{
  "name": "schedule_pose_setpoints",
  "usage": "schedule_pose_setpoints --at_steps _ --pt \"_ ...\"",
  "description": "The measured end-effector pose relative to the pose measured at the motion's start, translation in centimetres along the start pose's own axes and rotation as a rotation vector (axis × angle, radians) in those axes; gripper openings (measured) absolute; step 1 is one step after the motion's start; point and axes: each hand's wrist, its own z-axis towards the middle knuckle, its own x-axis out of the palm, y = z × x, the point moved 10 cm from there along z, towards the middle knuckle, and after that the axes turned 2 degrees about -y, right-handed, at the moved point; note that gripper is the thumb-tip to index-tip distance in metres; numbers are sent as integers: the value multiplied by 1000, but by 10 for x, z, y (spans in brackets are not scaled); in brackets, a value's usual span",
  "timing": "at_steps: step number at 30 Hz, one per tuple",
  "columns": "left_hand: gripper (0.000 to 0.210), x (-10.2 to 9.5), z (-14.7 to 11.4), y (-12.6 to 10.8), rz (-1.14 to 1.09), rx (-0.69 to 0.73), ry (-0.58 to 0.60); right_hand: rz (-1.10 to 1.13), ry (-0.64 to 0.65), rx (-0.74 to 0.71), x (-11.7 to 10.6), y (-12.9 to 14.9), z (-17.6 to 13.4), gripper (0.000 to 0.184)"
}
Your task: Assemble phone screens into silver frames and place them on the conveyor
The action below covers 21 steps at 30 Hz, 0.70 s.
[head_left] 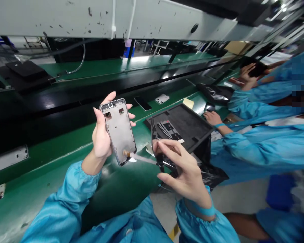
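Grey metal shows on the inner face of a phone frame, held upright and slightly tilted above the green workbench. The left hand is wrapped around the frame's left edge, thumb on the near side and fingertips curling over the right edge. The right hand, just right of the frame, has thumb and forefinger pinched shut on a thin clear film strip that runs left to the frame's lower corner, where it still touches. Right of the hands sits a black tray holding flat parts, with a black bag below it. Farther right a co-worker's hand in a blue sleeve rests near the tray. Across the far side runs a black conveyor belt carrying a dark phone panel.
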Motion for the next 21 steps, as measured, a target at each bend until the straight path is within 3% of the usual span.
schedule_pose_setpoints --at_steps 4,10,13,17,21 --pt "66 0 0 -14 22 95 8 -72 42 -13 4 3 -2 66" --pt "64 8 -5 -21 74 112 65 -101 45 -14 13 7 1 66" --pt "63 11 -6 -22 151 137 159 -39 14 -11 20 7 7 68" --pt "56 18 -6 -21 355 211 386 124 -74 67 34 -5 13 71" --pt "51 12 0 -17 514 278 422 260 -98 219 57 -29 10 84"
